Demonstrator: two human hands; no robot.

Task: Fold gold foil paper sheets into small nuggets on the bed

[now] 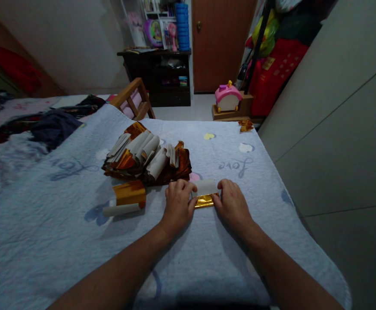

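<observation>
While my left hand grips one end of a small rectangular sheet of white-and-gold foil paper, my right hand grips the other, thumb and fingers closed on it at both sides. My two hands stand apart, with the sheet spanning the gap between them. Its far part shows white, and a shiny gold band runs along the edge nearest me, where both my thumbs rest.

I take my bearings from the loose heap of curled white and amber-gold foil papers. My sheet lies to its right and nearer to me, with my left hand just beside its near right corner. On the near side of the heap, toward its left, sits a single curled sheet of gold paper with a white rolled edge. Beyond the heap and well to its right, a crinkled amber-gold foil piece rests at the corner of the pale blue quilted cover, which spreads beneath all of these. Farther off behind the heap stands a dark wooden cabinet.
</observation>
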